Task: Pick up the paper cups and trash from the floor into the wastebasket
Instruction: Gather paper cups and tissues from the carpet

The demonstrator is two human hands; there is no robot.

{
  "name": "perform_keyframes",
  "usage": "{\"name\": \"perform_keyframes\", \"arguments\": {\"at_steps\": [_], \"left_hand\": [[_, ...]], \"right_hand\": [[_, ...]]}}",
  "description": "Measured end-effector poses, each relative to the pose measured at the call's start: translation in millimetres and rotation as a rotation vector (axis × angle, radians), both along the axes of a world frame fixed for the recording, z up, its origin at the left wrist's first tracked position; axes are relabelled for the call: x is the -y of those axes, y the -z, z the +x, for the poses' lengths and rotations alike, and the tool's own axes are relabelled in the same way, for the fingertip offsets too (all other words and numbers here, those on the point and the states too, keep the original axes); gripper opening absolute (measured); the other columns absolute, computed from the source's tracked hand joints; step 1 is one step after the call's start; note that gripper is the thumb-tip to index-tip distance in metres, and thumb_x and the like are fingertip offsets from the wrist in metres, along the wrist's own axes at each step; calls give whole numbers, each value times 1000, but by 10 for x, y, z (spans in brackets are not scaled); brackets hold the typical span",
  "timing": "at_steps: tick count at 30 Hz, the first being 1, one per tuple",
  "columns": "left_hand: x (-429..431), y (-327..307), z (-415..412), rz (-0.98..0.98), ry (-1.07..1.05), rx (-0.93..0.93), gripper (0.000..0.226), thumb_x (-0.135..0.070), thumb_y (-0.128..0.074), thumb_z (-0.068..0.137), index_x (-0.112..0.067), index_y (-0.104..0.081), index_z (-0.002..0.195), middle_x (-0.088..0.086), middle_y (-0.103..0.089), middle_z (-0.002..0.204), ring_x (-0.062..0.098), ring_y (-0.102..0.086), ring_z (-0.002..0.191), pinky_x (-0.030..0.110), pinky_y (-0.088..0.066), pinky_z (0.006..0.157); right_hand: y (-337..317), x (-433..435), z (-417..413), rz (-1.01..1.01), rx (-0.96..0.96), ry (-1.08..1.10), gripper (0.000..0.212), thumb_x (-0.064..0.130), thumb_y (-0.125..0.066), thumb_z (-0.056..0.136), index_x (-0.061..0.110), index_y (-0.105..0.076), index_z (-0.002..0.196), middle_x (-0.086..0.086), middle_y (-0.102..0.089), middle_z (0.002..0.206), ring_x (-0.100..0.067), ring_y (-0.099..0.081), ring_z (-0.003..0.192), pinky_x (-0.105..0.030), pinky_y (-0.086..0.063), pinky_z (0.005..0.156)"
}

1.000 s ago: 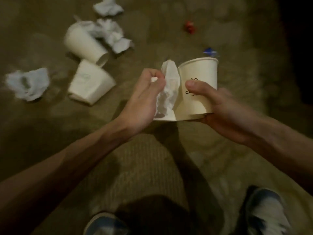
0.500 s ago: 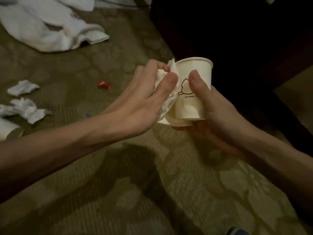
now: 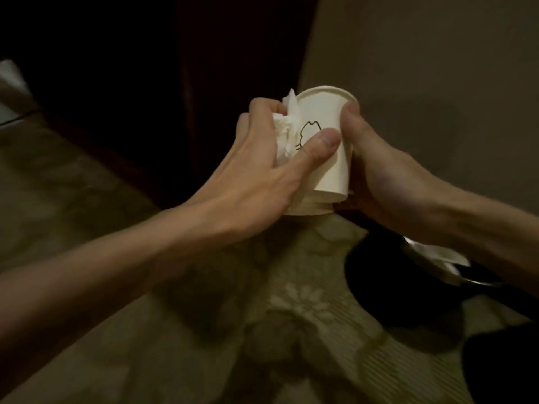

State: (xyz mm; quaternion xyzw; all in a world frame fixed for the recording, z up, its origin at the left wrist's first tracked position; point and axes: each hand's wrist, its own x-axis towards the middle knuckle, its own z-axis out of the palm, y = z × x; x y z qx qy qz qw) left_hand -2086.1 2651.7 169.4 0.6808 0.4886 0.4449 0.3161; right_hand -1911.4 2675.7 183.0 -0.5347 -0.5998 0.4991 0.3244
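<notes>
Both my hands hold a stack of white paper cups (image 3: 326,158), upright, with a small line drawing on the side. My right hand (image 3: 376,176) grips the stack from the right, thumb up near the rim. My left hand (image 3: 262,158) holds a crumpled white tissue (image 3: 83,132) against the stack's left side, its thumb pressed across the front of the cup. A dark round wastebasket (image 3: 388,287) with a pale liner sits on the floor at lower right, partly hidden under my right forearm.
Patterned beige carpet (image 3: 291,330) covers the floor. Dark furniture (image 3: 145,83) rises behind and left of the cups, a plain wall (image 3: 423,68) to the right. Something dark fills the bottom right corner.
The view has swung right, away from the littered carpet, and the wastebasket has come into sight. My left hand has closed in, its thumb now on the cup front.
</notes>
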Motion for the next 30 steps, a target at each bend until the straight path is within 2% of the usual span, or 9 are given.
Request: {"name": "perform_keyframes", "arguments": {"at_steps": [4,8,11,15,18,22,25,28,30], "left_hand": [[-418,54,1040,-1,176,29,53,-77,-48,81,-47,-25,117,-9,-48,128,6,-62,105,31,-58,80],[-797,298,1798,12,300,26,47,-64,-52,90,-37,-30,122,-10,-40,123,2,-55,105,27,-53,86],[-1005,583,2331,-39,405,1,39,-56,-53,95,-35,-32,121,-18,-35,114,-1,-52,100,17,-49,79],[-1200,1006,2803,-147,488,-65,41,-54,-49,97,-33,-31,128,-16,-34,113,0,-49,98,9,-49,65],[-1314,1245,2993,-256,522,-256,52,-55,-46,97,-24,-34,138,-3,-37,123,10,-52,104,18,-45,69],[-1429,1385,3063,-319,546,-517,58,-57,-51,95,-18,-44,137,8,-41,135,29,-50,119,34,-41,83],[-1456,1358,3015,-269,497,-551,69,-58,-63,87,-20,-39,140,9,-43,138,30,-49,123,34,-39,82],[-1474,1262,2918,-215,484,-594,84,-62,-66,83,-24,-29,148,10,-40,147,32,-45,130,37,-40,91],[-1460,1163,2828,-224,528,-625,84,-64,-58,87,-28,-21,153,10,-30,155,32,-39,138,41,-39,102]], "right_hand": [[-195,-62,1073,22,9,64,65,70,-48,85,18,-64,121,-4,-72,115,-22,-69,106,-41,-53,91],[-27,-165,1781,85,1,284,65,57,-64,80,20,-48,132,-3,-67,119,-16,-72,97,-38,-59,81],[294,-225,2253,139,116,389,55,50,-64,88,31,-39,134,-1,-61,118,-14,-70,97,-35,-59,77],[707,-317,2629,119,287,460,41,50,-54,95,29,-38,126,8,-60,109,2,-67,82,-15,-53,58],[980,-382,2765,-32,411,448,53,52,-43,99,21,-28,138,-1,-57,123,-8,-64,97,-27,-56,77],[1060,-513,2796,-219,643,355,72,52,-39,101,10,-12,153,-13,-46,144,-28,-51,125,-41,-43,104],[971,-576,2806,-252,857,266,69,53,-38,101,2,-28,146,-15,-48,142,-28,-50,124,-35,-42,96],[851,-556,2818,-185,999,211,54,56,-39,99,6,-54,114,-13,-59,118,-22,-56,97,-31,-40,69],[781,-482,2797,-136,1101,165,57,60,-36,98,7,-58,99,-13,-58,109,-22,-53,91,-30,-38,68]]}}
